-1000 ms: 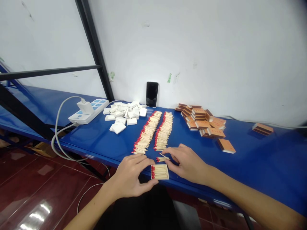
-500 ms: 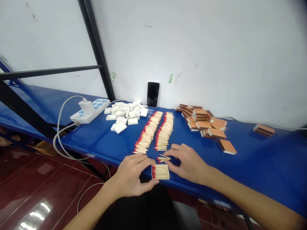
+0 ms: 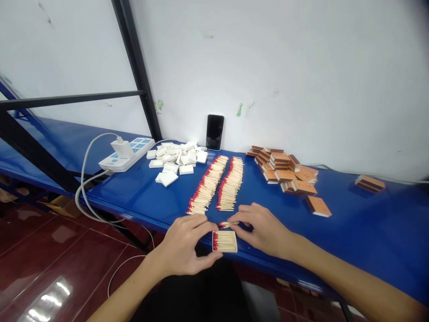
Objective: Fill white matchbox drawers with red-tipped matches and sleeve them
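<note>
Workshop-like space, blue bench (image 3: pixel 362 228), matches (image 3: pixel 231 185) in bulk

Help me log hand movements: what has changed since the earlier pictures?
The right hand has drawn thumb and forefinger closer together on a small bundle of red-tipped wooden matches; its slanting upper match has come down toward the others. The left hand still holds the white rectangular tray of matches; the two matchstick rows look unchanged.

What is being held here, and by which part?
The left grip holds the white tray by its long sides, near the red-headed end; the right grip pinches a few matches by their plain ends.
</note>
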Demonstrator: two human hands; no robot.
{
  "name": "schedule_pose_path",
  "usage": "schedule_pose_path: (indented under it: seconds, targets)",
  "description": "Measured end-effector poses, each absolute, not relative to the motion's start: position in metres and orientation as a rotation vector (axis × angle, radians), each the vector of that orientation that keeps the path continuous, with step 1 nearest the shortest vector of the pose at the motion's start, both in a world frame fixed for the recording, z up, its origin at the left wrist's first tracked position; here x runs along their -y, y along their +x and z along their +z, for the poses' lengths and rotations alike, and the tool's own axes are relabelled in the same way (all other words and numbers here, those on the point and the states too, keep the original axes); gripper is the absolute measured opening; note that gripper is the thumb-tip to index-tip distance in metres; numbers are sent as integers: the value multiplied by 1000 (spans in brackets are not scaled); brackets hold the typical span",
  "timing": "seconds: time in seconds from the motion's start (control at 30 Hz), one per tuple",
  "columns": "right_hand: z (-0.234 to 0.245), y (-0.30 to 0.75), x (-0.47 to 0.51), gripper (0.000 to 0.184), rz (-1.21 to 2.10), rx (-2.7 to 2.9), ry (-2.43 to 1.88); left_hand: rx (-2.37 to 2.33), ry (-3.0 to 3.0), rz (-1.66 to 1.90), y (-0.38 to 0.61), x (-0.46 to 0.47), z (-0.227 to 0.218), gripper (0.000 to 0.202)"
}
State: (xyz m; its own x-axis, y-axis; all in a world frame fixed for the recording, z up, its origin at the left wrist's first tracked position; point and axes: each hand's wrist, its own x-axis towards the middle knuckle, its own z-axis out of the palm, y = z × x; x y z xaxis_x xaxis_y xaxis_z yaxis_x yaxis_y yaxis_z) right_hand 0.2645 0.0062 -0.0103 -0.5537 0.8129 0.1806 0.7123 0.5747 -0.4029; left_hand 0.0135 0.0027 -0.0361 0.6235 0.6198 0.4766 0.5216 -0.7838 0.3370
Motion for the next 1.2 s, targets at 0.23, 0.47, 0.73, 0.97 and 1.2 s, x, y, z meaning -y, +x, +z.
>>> schedule_pose_path:
  seconds: [0.23, 0.47, 0.73, 0.97, 1.2]
  targets:
    - [-5, 263, -7, 9, 410, 2570, -1246, -937, 2692, 872, 13, -2, -36, 33]
    - [-9, 266, -5, 5, 317, 2608, -1231, -941, 2682, 859, 14, -2, -35, 32]
    - [-8, 269, -5, 8, 248, 2647, -1219, -949, 2691, 844, 14, -2, -36, 32]
    - [-6, 268, -4, 7, 61, 2689, -1132, -947, 2703, 859, 14, -2, -35, 32]
    - [-8, 268, -6, 5, 37, 2703, -1174, -928, 2708, 868, 16, -2, -33, 30]
